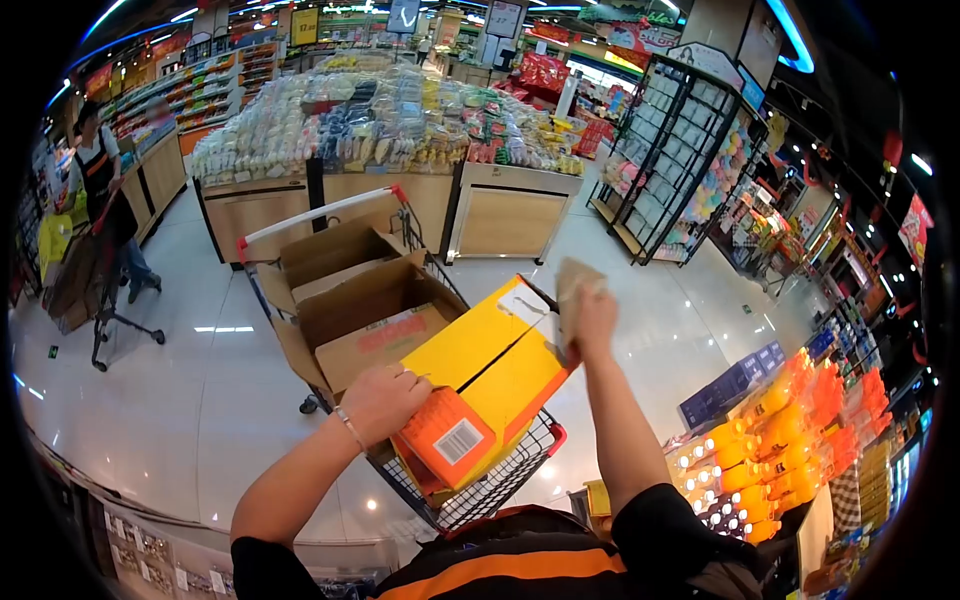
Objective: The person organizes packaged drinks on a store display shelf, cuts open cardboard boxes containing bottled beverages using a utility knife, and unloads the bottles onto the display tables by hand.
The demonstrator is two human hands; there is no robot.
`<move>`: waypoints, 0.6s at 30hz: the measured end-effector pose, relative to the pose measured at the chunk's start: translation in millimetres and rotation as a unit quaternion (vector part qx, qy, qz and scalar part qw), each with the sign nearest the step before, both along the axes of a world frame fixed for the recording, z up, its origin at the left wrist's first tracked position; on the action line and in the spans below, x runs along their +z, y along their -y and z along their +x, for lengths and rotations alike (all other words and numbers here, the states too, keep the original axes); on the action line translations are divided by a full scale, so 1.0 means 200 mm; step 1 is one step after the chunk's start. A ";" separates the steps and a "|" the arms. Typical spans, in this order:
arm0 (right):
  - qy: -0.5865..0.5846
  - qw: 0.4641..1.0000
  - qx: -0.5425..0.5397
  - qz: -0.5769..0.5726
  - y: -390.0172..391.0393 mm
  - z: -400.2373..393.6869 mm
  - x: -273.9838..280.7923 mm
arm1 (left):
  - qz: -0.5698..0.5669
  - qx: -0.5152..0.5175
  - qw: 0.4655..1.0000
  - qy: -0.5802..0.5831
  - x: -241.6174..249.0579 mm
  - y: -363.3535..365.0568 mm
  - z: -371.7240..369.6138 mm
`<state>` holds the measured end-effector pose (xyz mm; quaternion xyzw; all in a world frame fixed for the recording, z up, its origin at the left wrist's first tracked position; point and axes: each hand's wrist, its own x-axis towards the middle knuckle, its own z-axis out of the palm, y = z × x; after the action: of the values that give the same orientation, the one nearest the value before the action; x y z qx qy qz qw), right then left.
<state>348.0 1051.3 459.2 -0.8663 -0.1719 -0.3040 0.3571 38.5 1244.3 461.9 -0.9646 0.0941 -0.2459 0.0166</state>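
A yellow and orange cardboard box (480, 350) lies tilted across the near end of a shopping cart (500, 480). My left hand (385, 402) is closed on the box's near left edge, beside an orange end panel with a barcode (460, 440). At the far right end, my right hand (592, 318) grips a grey-brown flap-like piece (578, 282), blurred by motion. I cannot tell whether that piece is part of the box. Open brown cartons (370, 300) fill the cart's far part, one with a flat carton inside.
A person (105, 190) with another cart stands at the left. Ahead is a display counter (380, 205) piled with bagged goods. A black wire rack (670, 150) stands at the right. Orange drink bottles (770, 440) are stacked near my right side. Tiled floor (230, 380) surrounds the cart.
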 end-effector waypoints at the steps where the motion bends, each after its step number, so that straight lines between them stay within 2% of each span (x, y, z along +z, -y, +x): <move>1: -0.113 0.975 0.029 0.190 0.12 0.12 0.01 | 0.000 -0.004 1.000 -0.001 -0.01 0.01 -0.01; 2: -0.220 0.899 0.058 0.374 0.24 0.25 0.03 | -0.012 0.000 1.000 -0.009 -0.02 0.00 -0.03; 4: -0.177 0.893 0.116 0.397 0.44 0.44 -0.07 | -0.018 0.011 1.000 -0.012 -0.03 -0.04 -0.02; 6: -0.148 0.961 0.004 0.235 0.74 0.66 -0.14 | -0.047 0.049 0.996 -0.057 0.00 -0.04 0.01; 7: -0.213 0.940 -0.007 0.268 0.88 0.74 -0.17 | -0.046 0.051 0.996 -0.063 -0.01 -0.05 0.04; 8: -0.275 0.914 -0.014 0.299 0.93 0.82 -0.18 | -0.091 0.039 0.993 -0.060 -0.01 -0.07 0.09; 9: -0.278 0.913 -0.005 0.299 0.89 0.83 -0.13 | -0.136 0.031 0.989 -0.053 -0.01 -0.08 0.13; 10: -0.249 0.932 0.054 0.258 0.86 0.83 -0.08 | -0.134 0.044 0.989 -0.051 0.02 -0.05 0.16; 11: -0.219 0.944 0.114 0.218 0.81 0.77 0.01 | -0.180 0.044 0.981 -0.058 0.05 -0.01 0.18; 12: -0.244 0.920 0.209 0.225 0.71 0.68 0.13 | -0.227 0.047 0.970 -0.066 0.07 0.03 0.19; 13: -0.271 0.884 0.303 0.230 0.59 0.56 0.26 | -0.227 0.066 0.969 -0.069 0.06 0.05 0.21; 14: -0.298 0.816 0.436 0.237 0.48 0.45 0.36 | -0.209 0.101 0.970 -0.071 0.02 0.04 0.22; 15: -0.309 0.772 0.509 0.224 0.38 0.34 0.42 | -0.191 0.137 0.969 -0.075 0.01 0.05 0.22; 16: -0.310 0.737 0.576 0.169 0.31 0.30 0.42 | -0.192 0.163 0.964 -0.082 0.03 0.07 0.22; 17: -0.298 0.750 0.587 0.066 0.23 0.15 0.52 | -0.155 0.211 0.958 -0.115 0.06 0.09 0.22; 18: -0.300 0.715 0.631 0.025 0.14 0.05 0.53 | -0.115 0.262 0.946 -0.149 0.10 0.10 0.19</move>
<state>358.1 1024.2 565.6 -0.5932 -0.5548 0.2638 0.5203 77.1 1223.4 482.8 -0.9761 -0.1898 -0.0954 -0.0450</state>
